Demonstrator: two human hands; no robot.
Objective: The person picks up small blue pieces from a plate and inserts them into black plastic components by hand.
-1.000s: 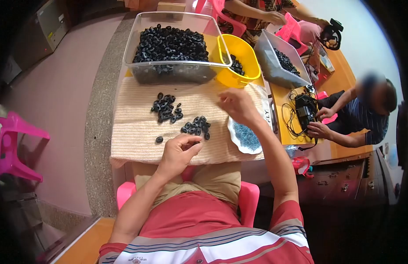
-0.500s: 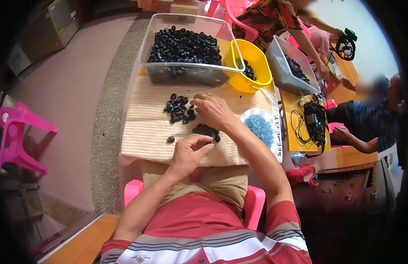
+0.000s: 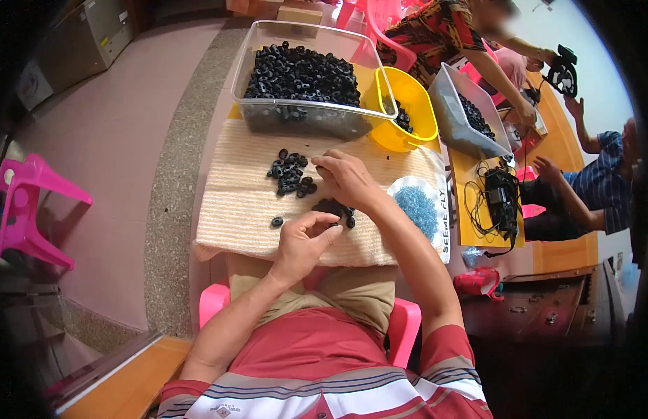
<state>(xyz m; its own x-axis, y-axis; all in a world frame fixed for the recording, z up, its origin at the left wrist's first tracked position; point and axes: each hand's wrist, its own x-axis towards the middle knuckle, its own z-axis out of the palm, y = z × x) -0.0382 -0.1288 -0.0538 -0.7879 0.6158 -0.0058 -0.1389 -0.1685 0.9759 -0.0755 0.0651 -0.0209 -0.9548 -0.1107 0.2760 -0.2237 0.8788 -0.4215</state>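
On the striped cloth (image 3: 233,188) lies a loose pile of small black parts (image 3: 289,174), with a single black part (image 3: 276,221) off to its left. My left hand (image 3: 306,241) is pinched near the cloth's front, and what its fingertips hold is too small to name. Beyond it, my right hand (image 3: 345,178) reaches to the right edge of the pile, fingers bent and close together; its fingertips' contents cannot be made out. A second group of black parts (image 3: 331,207) sits between both hands, partly covered. To the right is a white dish of small blue pieces (image 3: 416,209).
Behind the cloth stand a clear bin (image 3: 317,115) of black parts, a yellow bucket (image 3: 425,115) and another bin (image 3: 453,115). Tangled black cables (image 3: 502,202) lie at the right. Two people (image 3: 589,181) (image 3: 443,31) are at the right and back. A pink stool (image 3: 38,202) stands left.
My right hand has moved left from beside the dish to the pile's edge. My left hand stays pinched near the second group. The person at the right has raised their hands.
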